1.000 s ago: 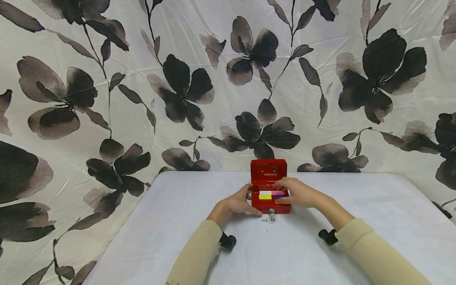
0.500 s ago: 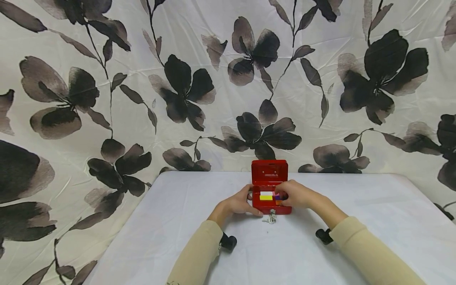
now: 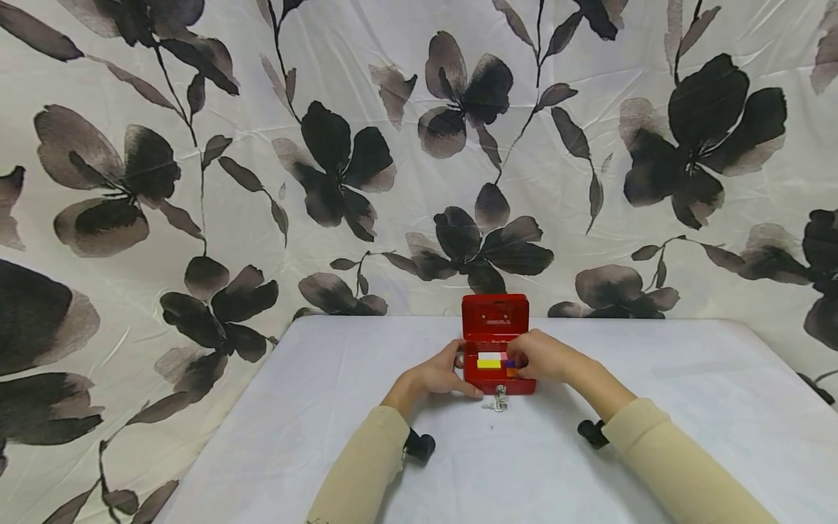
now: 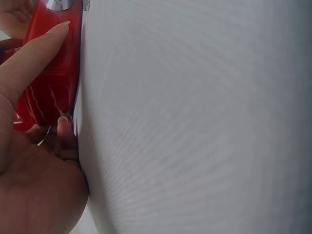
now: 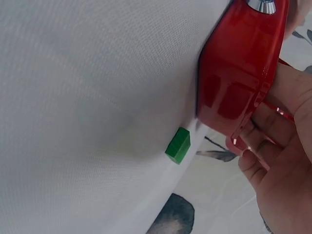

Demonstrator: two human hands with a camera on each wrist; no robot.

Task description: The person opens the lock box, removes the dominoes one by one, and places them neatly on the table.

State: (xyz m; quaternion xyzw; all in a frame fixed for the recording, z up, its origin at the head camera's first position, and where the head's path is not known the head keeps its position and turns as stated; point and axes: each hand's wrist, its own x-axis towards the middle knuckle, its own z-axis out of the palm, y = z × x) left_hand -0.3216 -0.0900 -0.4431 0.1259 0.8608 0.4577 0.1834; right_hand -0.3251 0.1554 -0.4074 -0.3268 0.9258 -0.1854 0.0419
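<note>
A small red cash box (image 3: 481, 386) stands on the table with its lid (image 3: 495, 320) raised. My left hand (image 3: 433, 372) steadies its left end, thumb across the front and fingers along the side. Inside lie a yellow block (image 3: 488, 364), a white block (image 3: 488, 356), and purple (image 3: 510, 363) and orange (image 3: 511, 372) blocks. Over the right part of the box bends my right hand (image 3: 548, 356), its fingertips down among the blocks. Whether it pinches one I cannot tell, and a pink block there is mostly covered. Keys (image 3: 500, 399) hang at the lock on the front.
In the right wrist view a green block (image 5: 179, 145) lies on the white table just off the box's right side; the right hand hides it from the head view. A floral cloth (image 3: 366, 182) hangs behind the table's far edge.
The fingers of my right hand have bent in toward the thumb and covered more of the pink and purple blocks. My left hand and the box have stayed in place.
</note>
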